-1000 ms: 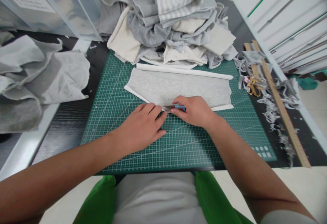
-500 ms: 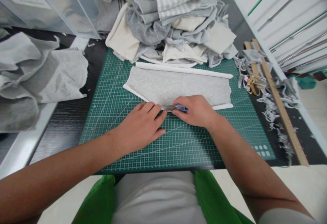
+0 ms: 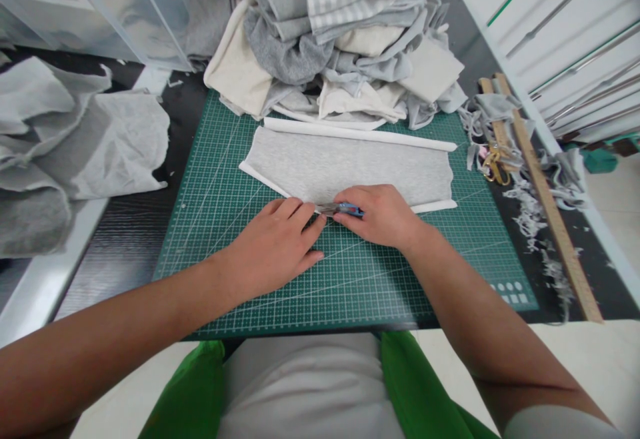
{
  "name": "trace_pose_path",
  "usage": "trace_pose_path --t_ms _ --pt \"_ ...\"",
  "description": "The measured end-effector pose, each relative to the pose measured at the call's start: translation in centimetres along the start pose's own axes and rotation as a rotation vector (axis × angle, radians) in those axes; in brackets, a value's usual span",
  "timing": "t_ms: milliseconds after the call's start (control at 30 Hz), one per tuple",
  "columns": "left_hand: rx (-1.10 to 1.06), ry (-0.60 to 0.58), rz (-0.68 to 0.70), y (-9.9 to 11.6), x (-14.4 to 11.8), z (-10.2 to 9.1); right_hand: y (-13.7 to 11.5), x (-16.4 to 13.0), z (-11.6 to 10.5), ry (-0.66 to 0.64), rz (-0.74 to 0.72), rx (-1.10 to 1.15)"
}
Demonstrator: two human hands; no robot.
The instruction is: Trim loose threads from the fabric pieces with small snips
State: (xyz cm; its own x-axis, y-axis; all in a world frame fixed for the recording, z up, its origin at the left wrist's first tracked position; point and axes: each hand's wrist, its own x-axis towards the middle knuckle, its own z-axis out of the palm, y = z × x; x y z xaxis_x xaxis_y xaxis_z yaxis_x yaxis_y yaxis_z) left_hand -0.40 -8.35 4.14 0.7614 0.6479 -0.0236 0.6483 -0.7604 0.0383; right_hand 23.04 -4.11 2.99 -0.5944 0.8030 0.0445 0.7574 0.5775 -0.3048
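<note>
My right hand point(image 3: 383, 215) grips the blue cutter point(image 3: 345, 209); my left hand point(image 3: 273, 249) lies flat on the grey fabric point(image 3: 345, 169). A slip could nick my left fingertips.

right hand point(image 3: 383, 215) grips cutter point(image 3: 345, 209) on grey fabric point(image 3: 350, 169); left hand point(image 3: 275, 249) flat.

Flat grey fabric panel point(image 3: 350, 165); blue-handled cutter point(image 3: 345, 209), perhaps, at its near edge
</note>
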Motion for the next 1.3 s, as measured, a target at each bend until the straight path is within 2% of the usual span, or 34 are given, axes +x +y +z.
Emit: trace_pose_path --t_ms 467,867,1133,1300 --pt "-0.006 0.002 -0.003 -0.1 -0.1 0.1 0.1 -0.1 0.2 -0.016 -0.008 0.062" --pt "-0.029 -0.007 -0.008 -0.1 0.1 -0.1 -1.1 0.1 -0.5 -0.073 -0.012 -0.140" --pt "-0.026 -0.009 -0.004 -0.1 0.1 0.1 0.4 0.0 0.5 -0.011 -0.056 0.032" --pt "-0.034 -0.011 -0.006 -0.1 0.1 0.0 0.9 -0.1 0.9 0.041 -0.147 0.060"
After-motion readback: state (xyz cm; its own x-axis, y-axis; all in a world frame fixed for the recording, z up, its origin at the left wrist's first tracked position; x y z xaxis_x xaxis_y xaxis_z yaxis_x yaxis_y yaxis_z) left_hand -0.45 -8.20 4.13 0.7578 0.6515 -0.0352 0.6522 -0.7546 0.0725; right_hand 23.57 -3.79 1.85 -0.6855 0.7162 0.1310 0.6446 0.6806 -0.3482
